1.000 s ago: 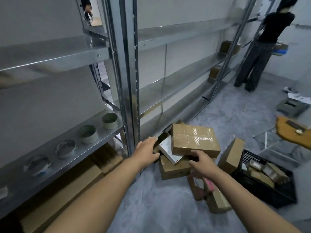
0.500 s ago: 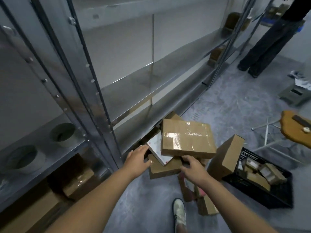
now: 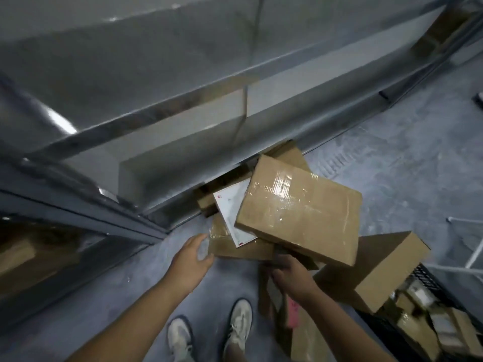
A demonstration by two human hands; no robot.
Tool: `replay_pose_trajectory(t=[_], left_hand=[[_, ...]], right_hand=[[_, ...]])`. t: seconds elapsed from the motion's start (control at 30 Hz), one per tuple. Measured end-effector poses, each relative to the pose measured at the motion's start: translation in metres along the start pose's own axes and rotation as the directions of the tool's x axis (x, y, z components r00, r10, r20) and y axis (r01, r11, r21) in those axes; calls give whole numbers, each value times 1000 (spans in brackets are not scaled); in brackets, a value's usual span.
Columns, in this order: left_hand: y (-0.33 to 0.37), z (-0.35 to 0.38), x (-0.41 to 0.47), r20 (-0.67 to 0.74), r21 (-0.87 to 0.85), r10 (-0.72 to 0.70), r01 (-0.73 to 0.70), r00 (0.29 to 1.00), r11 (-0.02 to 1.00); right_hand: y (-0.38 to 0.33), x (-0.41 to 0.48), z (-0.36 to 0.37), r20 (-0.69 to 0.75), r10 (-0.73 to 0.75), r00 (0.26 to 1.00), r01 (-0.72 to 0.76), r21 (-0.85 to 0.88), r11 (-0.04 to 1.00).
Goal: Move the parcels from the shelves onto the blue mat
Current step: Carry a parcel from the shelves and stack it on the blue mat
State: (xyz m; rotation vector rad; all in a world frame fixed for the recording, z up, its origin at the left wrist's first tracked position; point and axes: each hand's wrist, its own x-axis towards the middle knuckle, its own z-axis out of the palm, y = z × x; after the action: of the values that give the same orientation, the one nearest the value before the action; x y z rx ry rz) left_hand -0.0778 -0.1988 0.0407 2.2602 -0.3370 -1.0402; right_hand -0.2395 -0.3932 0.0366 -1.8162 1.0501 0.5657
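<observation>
A heap of parcels lies on the grey floor against the foot of the metal shelves. On top is a large taped brown box, tilted. Under it sit a flat white parcel and a flat brown box. My left hand is at the left corner of the flat brown box, fingers curled against it. My right hand reaches under the near edge of the large box; its fingertips are hidden. A small plain box stands to the right. No blue mat is in view.
A black crate holding several small parcels stands at the lower right. More boxes lie by my right forearm. My two white shoes are on the floor below. Brown boxes show under the left shelf. A white metal frame is at the right edge.
My head has dropped and moved closer to the heap, so the upper shelves and the other person are out of view. Both hands stay at the parcel heap's near edge.
</observation>
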Motion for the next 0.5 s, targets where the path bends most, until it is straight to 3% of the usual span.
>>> replay_pose_trajectory(t=[0.17, 0.27, 0.4, 0.43, 0.5], left_hand=[[-71, 61, 79, 26, -23, -94, 95, 995, 995], [-116, 92, 118, 45, 8, -149, 149, 988, 989], [-158, 138, 152, 89, 61, -216, 211, 972, 976], [-166, 152, 156, 108, 65, -229, 223, 967, 973], [-177, 186, 162, 150, 69, -244, 236, 958, 969]], right_hand=[[64, 99, 47, 11, 32, 999, -32, 14, 999], [106, 150, 74, -28, 125, 992, -126, -36, 991], [168, 191, 86, -287, 282, 916, -369, -324, 871], [182, 197, 86, -316, 327, 891, -419, -292, 860], [213, 210, 88, -239, 444, 863, -478, -106, 872]])
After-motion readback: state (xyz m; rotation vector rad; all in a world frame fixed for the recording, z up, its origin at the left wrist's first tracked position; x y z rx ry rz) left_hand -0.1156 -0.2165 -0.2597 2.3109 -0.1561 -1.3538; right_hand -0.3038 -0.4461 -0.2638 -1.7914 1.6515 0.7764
